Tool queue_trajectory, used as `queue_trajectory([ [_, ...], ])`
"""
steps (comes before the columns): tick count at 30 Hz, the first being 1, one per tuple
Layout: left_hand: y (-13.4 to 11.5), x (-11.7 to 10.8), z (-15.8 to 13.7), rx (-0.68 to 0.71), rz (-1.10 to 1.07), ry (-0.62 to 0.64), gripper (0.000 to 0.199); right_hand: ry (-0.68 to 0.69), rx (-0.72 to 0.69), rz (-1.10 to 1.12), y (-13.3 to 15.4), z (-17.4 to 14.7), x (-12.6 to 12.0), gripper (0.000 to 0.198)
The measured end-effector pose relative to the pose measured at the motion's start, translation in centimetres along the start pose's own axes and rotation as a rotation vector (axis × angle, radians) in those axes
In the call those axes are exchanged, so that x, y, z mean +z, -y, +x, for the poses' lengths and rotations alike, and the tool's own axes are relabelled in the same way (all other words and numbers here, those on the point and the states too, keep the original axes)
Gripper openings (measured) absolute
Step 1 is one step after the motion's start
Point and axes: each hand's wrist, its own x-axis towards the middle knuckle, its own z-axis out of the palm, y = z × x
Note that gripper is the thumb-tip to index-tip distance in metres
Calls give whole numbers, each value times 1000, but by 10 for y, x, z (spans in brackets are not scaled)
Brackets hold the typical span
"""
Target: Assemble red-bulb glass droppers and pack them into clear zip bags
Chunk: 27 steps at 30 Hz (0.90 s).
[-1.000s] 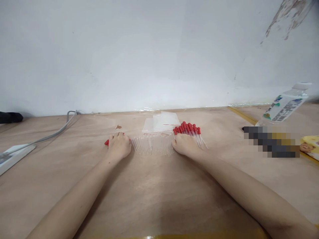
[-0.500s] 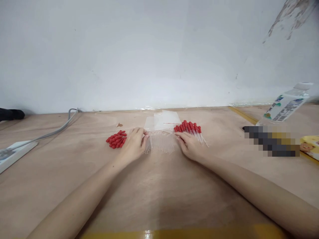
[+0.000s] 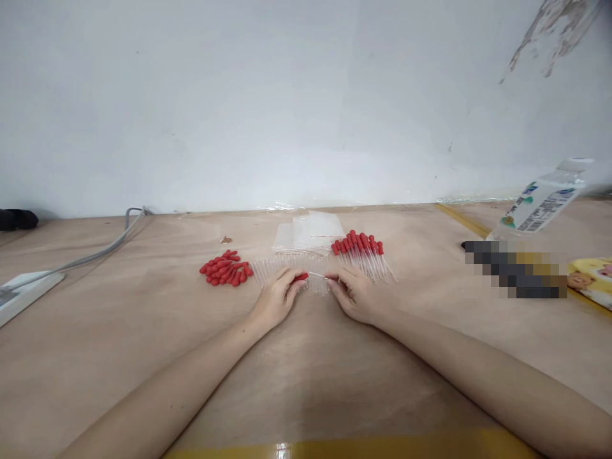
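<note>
My left hand (image 3: 277, 296) pinches a red rubber bulb (image 3: 301, 276) between thumb and fingers. Facing it, my right hand (image 3: 356, 294) is closed on a thin clear dropper tube (image 3: 317, 275), whose left end meets or nearly meets the bulb; I cannot tell how far it is inside. Beneath both hands lies a row of loose clear tubes (image 3: 264, 268), partly covered by the fingers. A heap of loose red bulbs (image 3: 220, 270) rests left of my left hand. Just beyond my right hand are several droppers (image 3: 357, 242), tubes with red bulbs on their ends.
Clear plastic sheets or bags (image 3: 318, 229) lie behind the tubes. A tilted bottle (image 3: 542, 204), a blurred dark object (image 3: 514, 271) and a yellow packet (image 3: 590, 280) are on the right. At left, a grey cable (image 3: 102, 250) runs to a white power strip (image 3: 33, 290).
My left hand has moved right from beside the bulb heap and now shows a red bulb. My right hand has come slightly lower, with a tube now visible between the hands.
</note>
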Motion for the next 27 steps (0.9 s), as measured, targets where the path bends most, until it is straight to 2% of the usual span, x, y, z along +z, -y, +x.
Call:
queue_trajectory([
  [5, 0, 2, -2, -31, -23, -30, 12, 24, -23, 21, 1, 2, 1, 19],
  [12, 9, 5, -6, -51, -108, -43, 14, 135, -13, 103, -1, 4, -1, 16],
  [17, 8, 1, -8, -26, -152, 63, 15, 239, -4, 143, -13, 8, -3, 14],
  [21, 4, -2, -9, -20, -137, 169, 15, 326, -59, 119, -17, 12, -9, 14],
  [24, 3, -2, -9, -31, -108, 195, 16, 300, -115, 7, -17, 12, -10, 16],
  [27, 4, 0, -7, -60, -83, 160, 16, 191, -175, -147, -15, 9, -5, 20],
])
